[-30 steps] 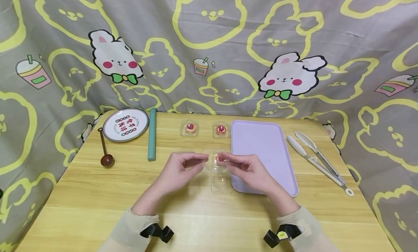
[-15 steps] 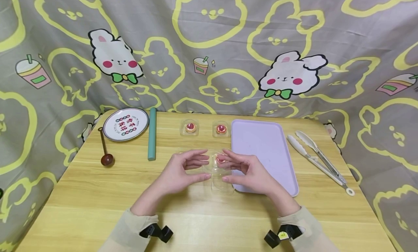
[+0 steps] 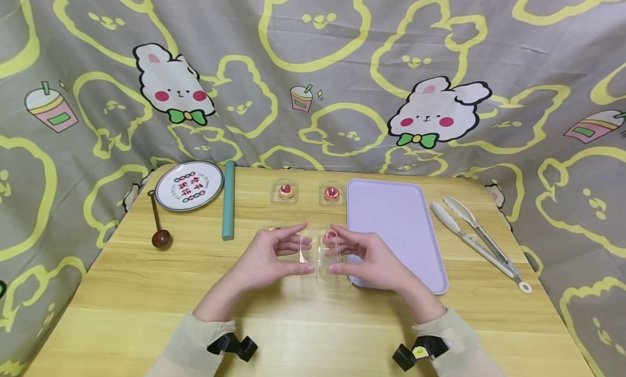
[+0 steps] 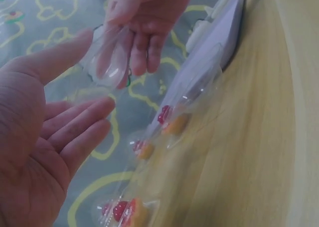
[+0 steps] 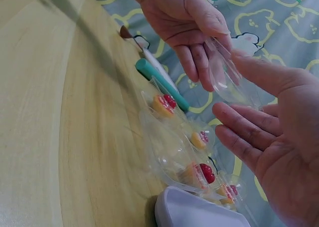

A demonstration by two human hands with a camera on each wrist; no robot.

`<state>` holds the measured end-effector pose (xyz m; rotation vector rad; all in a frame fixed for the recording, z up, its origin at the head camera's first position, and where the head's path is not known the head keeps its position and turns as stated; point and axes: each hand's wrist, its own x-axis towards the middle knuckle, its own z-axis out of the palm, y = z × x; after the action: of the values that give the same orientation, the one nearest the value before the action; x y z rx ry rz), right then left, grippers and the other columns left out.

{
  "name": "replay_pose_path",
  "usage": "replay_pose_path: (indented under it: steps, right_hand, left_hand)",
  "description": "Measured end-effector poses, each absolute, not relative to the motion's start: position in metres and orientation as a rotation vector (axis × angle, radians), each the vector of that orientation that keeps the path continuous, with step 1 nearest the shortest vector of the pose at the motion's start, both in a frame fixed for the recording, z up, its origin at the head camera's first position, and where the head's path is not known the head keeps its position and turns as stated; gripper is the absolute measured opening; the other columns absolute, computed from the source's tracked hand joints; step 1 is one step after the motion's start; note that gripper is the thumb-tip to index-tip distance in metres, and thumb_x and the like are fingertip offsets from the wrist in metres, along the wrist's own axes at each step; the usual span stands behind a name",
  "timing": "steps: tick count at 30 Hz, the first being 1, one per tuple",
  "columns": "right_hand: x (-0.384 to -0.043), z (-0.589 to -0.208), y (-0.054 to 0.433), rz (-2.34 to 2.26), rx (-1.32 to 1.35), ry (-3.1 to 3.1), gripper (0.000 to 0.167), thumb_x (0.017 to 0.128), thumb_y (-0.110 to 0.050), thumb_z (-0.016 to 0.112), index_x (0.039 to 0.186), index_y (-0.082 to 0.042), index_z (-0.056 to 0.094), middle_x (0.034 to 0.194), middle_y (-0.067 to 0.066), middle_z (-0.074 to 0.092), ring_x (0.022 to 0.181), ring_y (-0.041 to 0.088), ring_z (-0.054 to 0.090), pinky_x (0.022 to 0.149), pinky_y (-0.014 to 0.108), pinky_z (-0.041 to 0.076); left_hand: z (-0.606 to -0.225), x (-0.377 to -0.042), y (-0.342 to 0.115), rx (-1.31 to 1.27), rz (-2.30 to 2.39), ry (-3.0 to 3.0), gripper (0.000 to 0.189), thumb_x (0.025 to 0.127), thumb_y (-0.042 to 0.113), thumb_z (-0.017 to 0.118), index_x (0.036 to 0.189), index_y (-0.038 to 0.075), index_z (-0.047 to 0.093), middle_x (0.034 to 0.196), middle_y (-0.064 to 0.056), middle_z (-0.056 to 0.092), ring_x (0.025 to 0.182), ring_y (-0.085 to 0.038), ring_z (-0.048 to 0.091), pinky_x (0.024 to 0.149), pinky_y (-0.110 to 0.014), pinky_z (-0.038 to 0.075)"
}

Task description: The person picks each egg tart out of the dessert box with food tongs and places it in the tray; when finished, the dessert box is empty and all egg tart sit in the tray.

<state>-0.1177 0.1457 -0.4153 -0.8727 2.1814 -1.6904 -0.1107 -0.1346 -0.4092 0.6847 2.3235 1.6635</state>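
I am holding a clear plastic piece (image 5: 222, 76) up between both palms, above the table (image 3: 313, 333) and tilted. My left grip (image 3: 269, 260) is pinching one side and my right grip (image 3: 371, 260) the other, thumbs at the edge; how firmly each is pressing I cannot tell. Both are standing fairly wide, the fingers bending gently around the see-through edge.

Behind and below it, a clear box (image 5: 164, 147) is lying unfolded on the table, one half toward me, with a red-topped tart (image 3: 330, 236) sitting in the far half. I am judging this job to be partway: the piece is already hanging free of the table, while settling it somewhere is remaining, and the tart's box is not yet closing.

Beyond, two more packaged tarts, a left one (image 3: 286, 190) and a right one (image 3: 332, 193), are resting along the back; a fourth tart (image 5: 164, 105) is mostly hiding behind my left grip in the head view. Whether their boxes are fastened I cannot tell.

Farther right, a lilac tray (image 3: 391, 225) and tongs (image 3: 481, 244) are lying untouched; farther left, a teal rod (image 3: 228, 200), a plate (image 3: 188, 187) and a brown ladle (image 3: 160, 238) are waiting too.
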Motion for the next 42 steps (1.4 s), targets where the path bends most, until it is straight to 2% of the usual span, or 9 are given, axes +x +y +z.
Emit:
replay_pose_path:
  steps: [3, 8, 11, 15, 18, 22, 27, 38, 42]
  right_hand:
    - [-0.119, -0.417, 0.142, -1.683, -0.884, 2.185, 0.083, 0.085, -0.005, 0.089, 0.156, 0.003, 0.047, 0.134, 0.021, 0.069, 0.11, 0.028, 0.074, 0.108, 0.035, 0.052]
    - [-0.121, -0.419, 0.134, -1.647, -0.92, 2.227, 0.083, 0.081, -0.01, 0.094, 0.152, 0.005, 0.052, 0.126, 0.019, 0.073, 0.106, 0.036, 0.073, 0.104, 0.036, 0.055]
    - [-0.122, -0.421, 0.126, -1.596, -0.952, 2.291, 0.085, 0.078, -0.019, 0.097, 0.148, 0.005, 0.056, 0.119, 0.015, 0.075, 0.101, 0.029, 0.074, 0.1, 0.036, 0.058]
    - [-0.124, -0.423, 0.115, -1.488, -1.049, 2.404, 0.085, 0.074, -0.03, 0.1, 0.142, 0.005, 0.062, 0.109, 0.009, 0.076, 0.095, 0.013, 0.071, 0.094, 0.034, 0.06]
    - [-0.126, -0.425, 0.107, -1.389, -1.142, 2.481, 0.084, 0.072, -0.037, 0.1, 0.138, 0.003, 0.066, 0.104, 0.003, 0.073, 0.094, 0.011, 0.068, 0.09, 0.032, 0.059]
    - [-0.126, -0.428, 0.101, -1.235, -1.2, 2.578, 0.085, 0.072, -0.047, 0.098, 0.136, 0.0, 0.068, 0.11, -0.001, 0.072, 0.098, 0.015, 0.065, 0.089, 0.034, 0.057]
    - [-0.127, -0.433, 0.096, -1.069, -1.166, 2.64, 0.085, 0.071, -0.051, 0.098, 0.135, -0.003, 0.068, 0.119, -0.002, 0.07, 0.108, 0.014, 0.063, 0.098, 0.036, 0.055]
    - [-0.127, -0.442, 0.088, -0.85, -1.204, 2.736, 0.081, 0.068, -0.056, 0.097, 0.127, -0.007, 0.071, 0.12, 0.0, 0.066, 0.112, 0.016, 0.059, 0.104, 0.038, 0.052]
    - [-0.127, -0.444, 0.088, -0.793, -1.216, 2.771, 0.08, 0.068, -0.059, 0.096, 0.125, -0.007, 0.073, 0.119, -0.001, 0.065, 0.112, 0.018, 0.057, 0.105, 0.041, 0.049]
  left_hand:
    - [-0.411, -0.111, -0.139, 0.679, 1.674, 2.284, 0.089, 0.08, 0.021, 0.096, 0.154, 0.001, 0.051, 0.128, -0.015, 0.073, 0.115, -0.032, 0.072, 0.101, -0.028, 0.055]
    - [-0.414, -0.11, -0.15, 0.689, 1.663, 2.271, 0.091, 0.078, 0.02, 0.098, 0.155, 0.003, 0.052, 0.127, -0.013, 0.074, 0.114, -0.022, 0.073, 0.101, -0.028, 0.055]
    - [-0.418, -0.11, -0.159, 0.701, 1.671, 2.252, 0.092, 0.077, 0.018, 0.098, 0.155, 0.003, 0.051, 0.128, -0.016, 0.073, 0.115, -0.023, 0.072, 0.101, -0.029, 0.055]
    - [-0.423, -0.107, -0.171, 0.681, 1.68, 2.227, 0.093, 0.076, 0.014, 0.098, 0.155, 0.002, 0.051, 0.126, -0.016, 0.074, 0.114, -0.03, 0.073, 0.101, -0.031, 0.056]
    - [-0.428, -0.105, -0.177, 0.648, 1.667, 2.243, 0.092, 0.075, 0.013, 0.098, 0.154, 0.0, 0.052, 0.12, -0.012, 0.076, 0.11, -0.031, 0.074, 0.099, -0.033, 0.057]
    - [-0.434, -0.103, -0.182, 0.625, 1.632, 2.273, 0.093, 0.073, 0.017, 0.099, 0.152, -0.002, 0.053, 0.116, -0.008, 0.078, 0.107, -0.027, 0.075, 0.099, -0.034, 0.057]
    - [-0.444, -0.103, -0.186, 0.616, 1.598, 2.292, 0.095, 0.073, 0.021, 0.099, 0.152, -0.002, 0.052, 0.113, -0.008, 0.078, 0.104, -0.023, 0.076, 0.098, -0.033, 0.058]
    - [-0.455, -0.101, -0.188, 0.634, 1.452, 2.424, 0.094, 0.07, 0.025, 0.101, 0.149, -0.001, 0.058, 0.097, -0.001, 0.079, 0.089, -0.014, 0.076, 0.085, -0.032, 0.063]
    - [-0.456, -0.102, -0.187, 0.642, 1.419, 2.447, 0.094, 0.069, 0.026, 0.102, 0.148, -0.001, 0.059, 0.094, 0.001, 0.078, 0.086, -0.016, 0.075, 0.08, -0.034, 0.064]
